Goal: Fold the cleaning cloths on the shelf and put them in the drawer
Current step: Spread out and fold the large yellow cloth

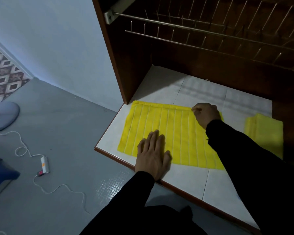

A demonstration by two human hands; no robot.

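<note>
A yellow cleaning cloth with thin white stripes [176,133] lies spread flat on the white tiled shelf [185,180]. My left hand [153,155] presses flat on the cloth's near edge, fingers straight. At the cloth's far right edge my right hand [205,114] has its fingers curled and pinches the fabric. A second yellow cloth [265,131], folded, lies at the shelf's right side, partly behind my right sleeve. No drawer shows in this view.
A metal dish rack [210,34] hangs above the shelf inside the brown wooden cabinet [119,65]. On the grey floor to the left lie a white power strip [44,164] with its cord and a fan base [2,116].
</note>
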